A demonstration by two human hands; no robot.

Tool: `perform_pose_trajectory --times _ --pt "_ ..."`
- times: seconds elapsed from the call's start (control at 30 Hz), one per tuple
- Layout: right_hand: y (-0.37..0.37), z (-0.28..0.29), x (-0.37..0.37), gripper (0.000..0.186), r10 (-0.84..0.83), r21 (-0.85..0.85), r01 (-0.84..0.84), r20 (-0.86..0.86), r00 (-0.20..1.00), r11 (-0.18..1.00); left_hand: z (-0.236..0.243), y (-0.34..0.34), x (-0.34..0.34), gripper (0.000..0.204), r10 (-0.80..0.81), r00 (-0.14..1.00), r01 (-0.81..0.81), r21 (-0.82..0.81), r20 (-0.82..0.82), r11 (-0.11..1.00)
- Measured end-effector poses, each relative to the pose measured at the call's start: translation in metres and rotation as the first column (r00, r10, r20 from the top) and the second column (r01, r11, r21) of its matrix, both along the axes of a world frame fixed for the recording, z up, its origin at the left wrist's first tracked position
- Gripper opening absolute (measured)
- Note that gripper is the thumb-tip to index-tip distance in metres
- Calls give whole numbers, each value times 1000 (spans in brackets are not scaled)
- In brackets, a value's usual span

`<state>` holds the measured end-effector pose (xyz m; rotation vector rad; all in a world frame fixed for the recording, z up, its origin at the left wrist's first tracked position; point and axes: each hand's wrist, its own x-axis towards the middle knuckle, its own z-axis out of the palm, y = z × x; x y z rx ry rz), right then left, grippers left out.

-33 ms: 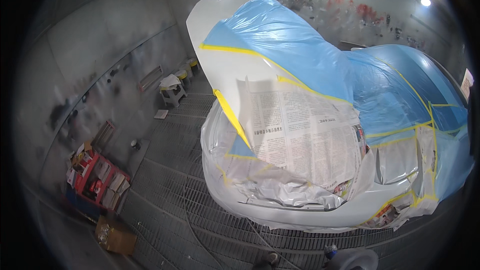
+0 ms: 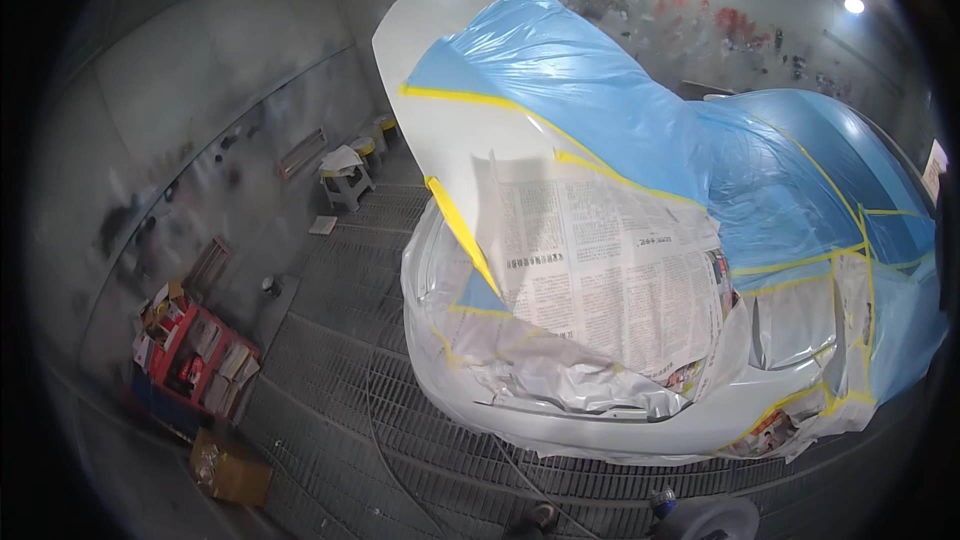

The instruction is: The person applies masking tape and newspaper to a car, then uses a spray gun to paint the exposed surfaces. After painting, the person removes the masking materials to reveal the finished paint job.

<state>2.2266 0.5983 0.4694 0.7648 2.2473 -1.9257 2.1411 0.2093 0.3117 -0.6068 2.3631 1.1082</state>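
A white car (image 2: 600, 430) stands with its raised white panel (image 2: 420, 60) partly covered by blue plastic sheeting (image 2: 550, 50). Newspaper (image 2: 600, 270) is fixed over the middle with yellow tape (image 2: 460, 225), and crumpled clear film (image 2: 580, 390) lies along the front. At the bottom edge a translucent cup with a metal and blue fitting (image 2: 705, 520), which looks like part of a spray gun, is partly in view. A dark shoe (image 2: 542, 515) shows beside it. Neither of my hands shows, so whether one holds the cup is hidden.
A red cart (image 2: 195, 360) with papers and a cardboard box (image 2: 230, 470) stand at left. A grey stool (image 2: 345, 190) and buckets (image 2: 368, 148) are by the stained wall (image 2: 200, 110). The floor is metal grating (image 2: 350, 400), with a line running across it.
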Motion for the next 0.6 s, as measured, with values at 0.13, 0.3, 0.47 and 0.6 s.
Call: perform_pose_trajectory --times 0.13,0.3,0.47,0.6 --pt "23 -4 -4 15 39 -12 -39 -6 999 999 -12 13 25 24 47 999 -47 -25 -5 999" --pt "71 -12 3 14 100 -13 -102 -96 990 995 -43 44 88 22 98 995 -101 -108 -27 989" --pt "166 -114 14 15 51 -169 -99 -269 962 981 -90 107 199 21 94 995 -102 -274 -45 956" --pt "232 -56 16 23 280 -125 -319 -259 924 939 -140 188 317 21 -47 997 18 -439 -56 898"
